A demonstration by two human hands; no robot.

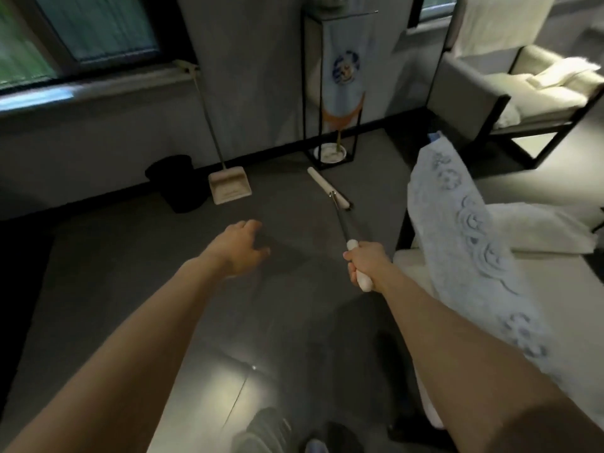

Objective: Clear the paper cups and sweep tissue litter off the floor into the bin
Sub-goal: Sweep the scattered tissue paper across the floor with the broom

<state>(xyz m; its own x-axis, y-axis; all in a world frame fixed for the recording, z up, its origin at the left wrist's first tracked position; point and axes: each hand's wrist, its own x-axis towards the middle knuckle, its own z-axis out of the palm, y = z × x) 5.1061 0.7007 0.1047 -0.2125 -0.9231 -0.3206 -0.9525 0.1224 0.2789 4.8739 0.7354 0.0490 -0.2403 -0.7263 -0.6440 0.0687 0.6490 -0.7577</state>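
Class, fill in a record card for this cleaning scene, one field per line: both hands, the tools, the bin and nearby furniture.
left hand: open, reaching out over the floor, holding nothing
right hand: grips the broom's handle
broom: head down at the floor near the flag stand
dustpan: on the floor, long handle leaning up to the window sill
bin: black, just left of the dustpan
armchair: pale, far right
lace cloth: draped over the seat at right
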